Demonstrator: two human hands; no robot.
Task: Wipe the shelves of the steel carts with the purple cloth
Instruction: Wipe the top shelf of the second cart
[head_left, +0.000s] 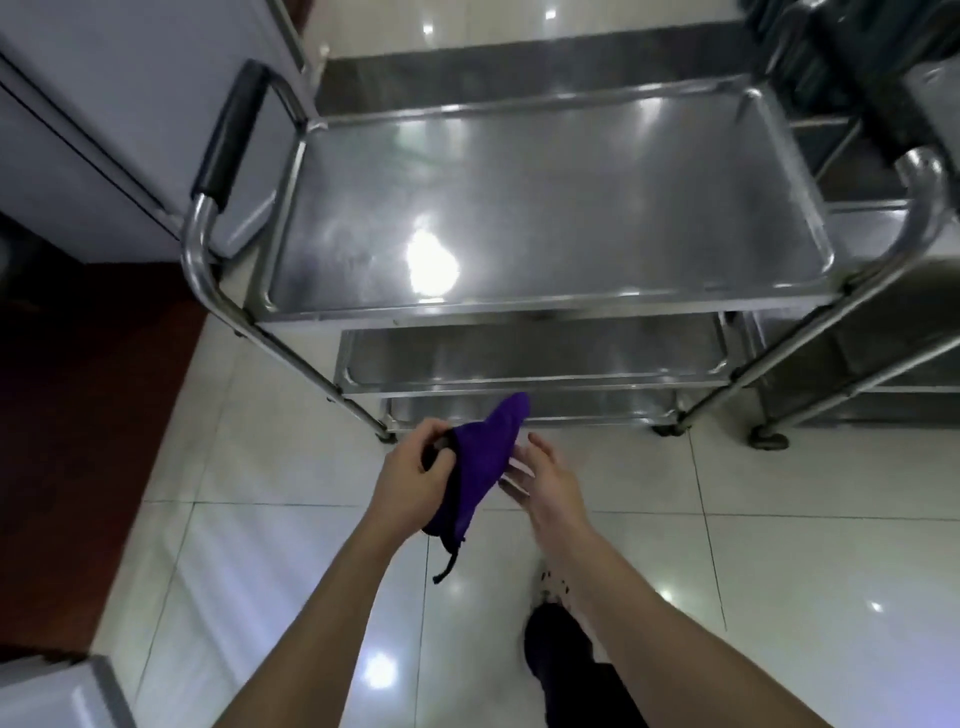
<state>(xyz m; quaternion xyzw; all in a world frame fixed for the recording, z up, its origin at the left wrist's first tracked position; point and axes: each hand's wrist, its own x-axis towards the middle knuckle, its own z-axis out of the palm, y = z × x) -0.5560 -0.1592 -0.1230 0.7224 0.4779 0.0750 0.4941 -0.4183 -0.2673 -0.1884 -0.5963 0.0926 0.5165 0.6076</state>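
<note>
Two grips meet low in the head view, in front of the cart. The left grip (410, 478) has its fingers curled round one end of the purple cloth (483, 462), pinching it near a dark hem. The right grip (545, 480) is spread, fingers straight and relaxed, palm turned toward the cloth and just beside it; whether it touches the fabric cannot be told. The cloth is held in the air above the tiled floor (779, 571), bunched, one tip pointing up toward the cart and a dark strip (449, 561) dangling from its lower end.

Just beyond stands the steel cart (291, 353), its top shelf (519, 197) bare and shining with glare. The middle shelf (519, 358) and bottom shelf (571, 405) show under it. A black handle sleeve (234, 135) sits on the cart's left rail. A second steel cart (857, 364) stands close on the right. A grey cabinet (104, 130) is at the left.
</note>
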